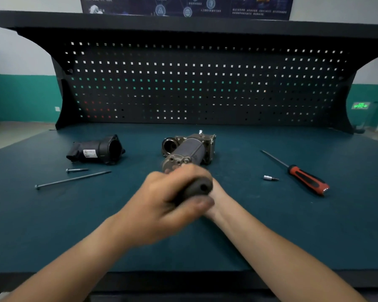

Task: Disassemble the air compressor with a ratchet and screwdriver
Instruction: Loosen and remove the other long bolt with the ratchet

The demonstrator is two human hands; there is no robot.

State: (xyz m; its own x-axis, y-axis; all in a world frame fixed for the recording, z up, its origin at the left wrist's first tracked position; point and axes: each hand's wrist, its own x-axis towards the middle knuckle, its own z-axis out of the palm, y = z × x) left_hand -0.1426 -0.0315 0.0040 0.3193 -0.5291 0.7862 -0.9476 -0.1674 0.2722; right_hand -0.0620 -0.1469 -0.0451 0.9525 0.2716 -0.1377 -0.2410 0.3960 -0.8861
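Your left hand point(168, 199) is curled tightly around the dark handle of the ratchet point(198, 188), thumb underneath, with the handle's butt end pointing to your right. The hand is blurred. Your right hand point(216, 191) sits just behind it and is mostly hidden. Only its heel and wrist show, so I cannot tell whether it is open or holding anything.

The air compressor point(190, 151) lies on the tabletop point(52, 225) directly beyond both hands, very close to your left knuckles. Its long axis runs away from you, angled slightly right, with the round end cap facing your hands. The ratchet's head is hidden, so I cannot tell whether it is seated on a fastener. Both hands look equally near the cap, and it is your left that carries the tool.

Well to the left of your hands lie a long bolt point(72, 179), a short bolt point(76, 170) and a black housing point(96, 150). To the right are a small bit socket point(270, 178) and a red-handled screwdriver point(303, 177).
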